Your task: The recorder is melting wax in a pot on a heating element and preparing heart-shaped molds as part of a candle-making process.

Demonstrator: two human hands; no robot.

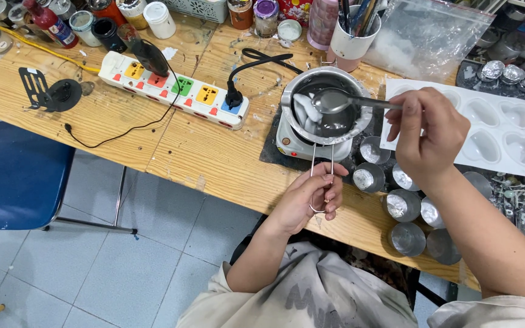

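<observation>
Workbench, cluttered, over tiled floor

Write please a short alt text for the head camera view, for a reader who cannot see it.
A person's right hand holds a metal spoon over a small metal melting pot on a white heater, while the left hand grips the pot's wire handle. Around them on the wooden table lie a white heart-shaped mould, small metal cups and a power strip.

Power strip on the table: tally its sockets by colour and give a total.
Yellow sockets: 2
Red socket: 1
Green socket: 1
Blue socket: 1
Total: 5
</observation>
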